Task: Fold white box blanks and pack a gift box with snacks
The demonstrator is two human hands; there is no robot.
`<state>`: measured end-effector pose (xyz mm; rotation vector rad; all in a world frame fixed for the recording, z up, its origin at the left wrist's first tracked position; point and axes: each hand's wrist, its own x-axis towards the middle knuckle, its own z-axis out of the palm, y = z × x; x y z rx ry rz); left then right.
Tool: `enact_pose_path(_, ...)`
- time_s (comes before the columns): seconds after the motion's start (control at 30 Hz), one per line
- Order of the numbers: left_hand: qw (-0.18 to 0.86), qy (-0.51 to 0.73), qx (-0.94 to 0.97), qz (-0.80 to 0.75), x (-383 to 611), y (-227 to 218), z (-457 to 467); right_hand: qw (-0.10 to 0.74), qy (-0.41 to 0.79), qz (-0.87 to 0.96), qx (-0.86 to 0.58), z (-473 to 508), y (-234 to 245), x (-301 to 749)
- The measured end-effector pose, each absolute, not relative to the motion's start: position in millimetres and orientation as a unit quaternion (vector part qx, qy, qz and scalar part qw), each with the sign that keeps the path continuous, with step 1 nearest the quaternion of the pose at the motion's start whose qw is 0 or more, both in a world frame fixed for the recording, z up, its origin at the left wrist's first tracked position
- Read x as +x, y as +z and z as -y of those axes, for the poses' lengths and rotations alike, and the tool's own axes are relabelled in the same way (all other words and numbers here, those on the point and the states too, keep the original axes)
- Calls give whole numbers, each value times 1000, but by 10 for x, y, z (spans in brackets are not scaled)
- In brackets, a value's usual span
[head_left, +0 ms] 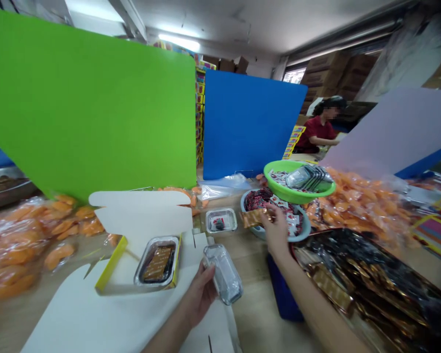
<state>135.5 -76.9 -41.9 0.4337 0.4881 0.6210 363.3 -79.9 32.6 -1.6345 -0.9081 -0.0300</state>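
Observation:
My left hand (202, 294) grips an empty foil tray (225, 274) tilted above the wooden table. My right hand (275, 230) reaches forward, fingers closed on a gold-wrapped packet (253, 217) over a grey bowl (301, 230) of small red and white sachets. An open white and yellow carton (132, 255) lies in front of me with a foil tray (156, 261) in it that holds a gold packet. Another foil tray (221, 220) with a dark item sits farther back.
A green bowl (297, 195) with stacked foil trays rests above the grey bowl. Bags of orange snacks (25, 240) lie left and right. A heap of gold and black packets (371, 279) fills the right. Green, blue and lilac panels stand behind. A person in red (318, 132) sits far back.

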Motion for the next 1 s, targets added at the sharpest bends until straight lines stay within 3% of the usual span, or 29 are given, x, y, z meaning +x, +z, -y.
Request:
enact_pose_path(0.27,903,303,204,-225,1376,-412,734,470,45,396,-788,-161,-248,3101)
enact_pose_path(0.6,903,318,173,-232,1368,-391,727,234,-82,511,-823,116,-127,3006)
enact_pose_path(0.67,899,331,176,-228,1370,-414,715,243,-71,525,-812,210,-40,3029)
enact_pose_path(0.73,893,348,184,-219,1377,-433,697,306,15,531,-790,354,82,3025)
enact_pose_path(0.8,887,365,192,-209,1389,-441,679,363,205,545,-728,550,208,2979)
enact_pose_path(0.9,883,375,213,-185,1406,-426,670,371,480,521,-601,863,309,2846)
enact_pose_path(1.0,879,375,243,-167,1408,-396,689,378,557,474,-567,1063,262,2709)
